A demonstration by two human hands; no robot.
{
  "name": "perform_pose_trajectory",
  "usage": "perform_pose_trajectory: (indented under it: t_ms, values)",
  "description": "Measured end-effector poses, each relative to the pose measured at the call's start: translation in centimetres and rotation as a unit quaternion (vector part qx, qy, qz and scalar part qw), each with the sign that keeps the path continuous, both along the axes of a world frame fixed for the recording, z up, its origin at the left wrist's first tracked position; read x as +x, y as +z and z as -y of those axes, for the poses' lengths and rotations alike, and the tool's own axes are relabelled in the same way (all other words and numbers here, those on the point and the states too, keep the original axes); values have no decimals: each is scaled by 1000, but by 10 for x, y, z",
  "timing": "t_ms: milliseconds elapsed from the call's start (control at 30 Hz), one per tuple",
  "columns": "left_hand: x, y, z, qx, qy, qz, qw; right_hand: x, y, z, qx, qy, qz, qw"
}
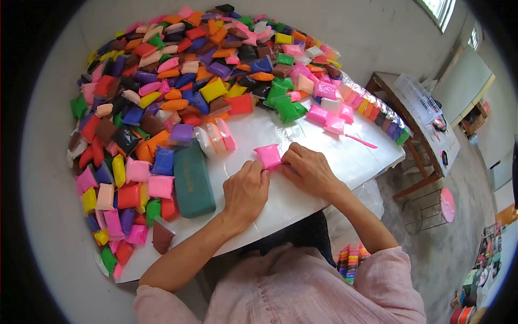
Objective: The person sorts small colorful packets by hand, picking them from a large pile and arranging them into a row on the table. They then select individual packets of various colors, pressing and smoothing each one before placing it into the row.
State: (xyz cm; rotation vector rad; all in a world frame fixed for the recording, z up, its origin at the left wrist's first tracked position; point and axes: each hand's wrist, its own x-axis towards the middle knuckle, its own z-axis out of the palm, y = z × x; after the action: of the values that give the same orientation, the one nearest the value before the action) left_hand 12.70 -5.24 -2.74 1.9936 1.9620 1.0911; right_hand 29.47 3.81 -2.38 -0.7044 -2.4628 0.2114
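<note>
A small pink packet lies on the white table and both hands pinch it. My left hand grips its lower left corner, fingers curled. My right hand holds its right edge. Just beyond the packet lie a white packet and two pale pink ones side by side. A dark green block lies left of my left hand.
A big heap of coloured packets covers the table's far and left parts. A row of packets lines the right edge, with a pink stick nearby. A wooden table with a white basket stands right. A wire bin sits on the floor.
</note>
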Motion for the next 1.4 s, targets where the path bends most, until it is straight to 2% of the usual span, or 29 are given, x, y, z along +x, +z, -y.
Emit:
perform_pose_trajectory:
  t_ms: [200,300,400,533,633,733,767,867,967,1067,1100,1200,1400]
  values:
    - [-3,-7,-6,28,-29,-25,999,0,-3,-1,25,37,4,999]
    - [-1,-11,-3,25,-37,-19,999,2,-6,-2,8,36,1,999]
    - [-3,-12,-6,67,-42,-25,997,4,5,3,-66,28,-10,997]
    - [2,-14,-1,93,-58,-70,992,0,29,6,-231,-93,-16,968]
    - [4,-12,1,145,-64,-158,975,-18,36,8,-212,-158,2,965]
    - [5,-12,3,176,-55,-229,956,-31,37,1,-191,-159,74,966]
    - [4,-12,4,185,-48,-251,949,-34,41,-2,-218,-152,97,959]
    - [6,-9,7,184,-38,-263,946,-41,49,-10,-191,-132,175,957]
    - [5,-8,8,195,-44,-216,956,-52,51,-31,-154,-96,69,981]
    - [5,-10,8,155,-81,-133,976,-73,33,-55,-160,5,-80,984]
    - [4,-11,7,144,-85,-117,979,-79,35,-57,-216,26,-62,974]
    - [1,-13,5,114,-98,-77,986,-96,16,-71,-223,87,-93,966]
    - [-1,-12,5,96,-112,-57,987,-100,12,-71,-226,113,-70,965]
